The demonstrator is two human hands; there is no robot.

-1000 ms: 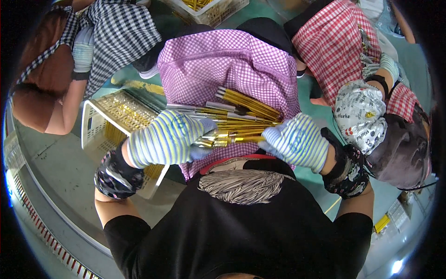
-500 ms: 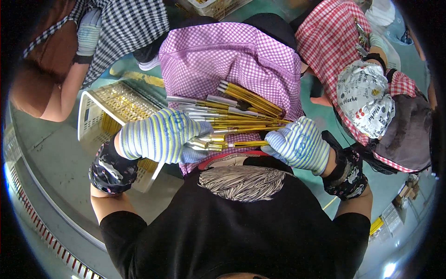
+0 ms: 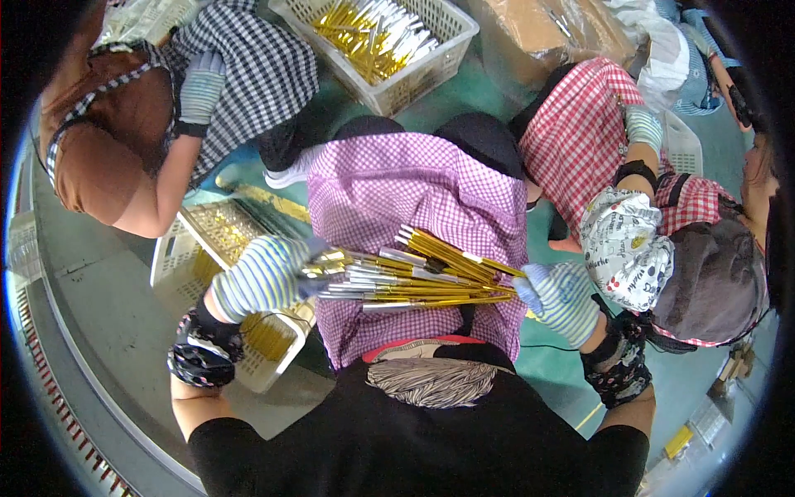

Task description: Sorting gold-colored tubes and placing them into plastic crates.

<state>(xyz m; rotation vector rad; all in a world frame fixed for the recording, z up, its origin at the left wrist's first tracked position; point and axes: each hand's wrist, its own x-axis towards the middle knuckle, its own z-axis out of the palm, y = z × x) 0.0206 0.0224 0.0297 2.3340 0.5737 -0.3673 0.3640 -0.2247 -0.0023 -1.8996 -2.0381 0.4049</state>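
Both gloved hands have spread slightly apart along the bundle of gold-and-silver rods (image 3: 414,286). Left hand (image 3: 263,277) grips its nine-o'clock end; right hand (image 3: 563,300) clasps the three-o'clock end, above the white basket (image 3: 178,257).

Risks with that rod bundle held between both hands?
1. The rods lie fanned and loose across the lap, gripped only at the ends by the left hand and right hand; middle ones may slip out.
2. Striped gloves may weaken grip.
3. The white basket sits off to the left, so dropped rods could miss it.
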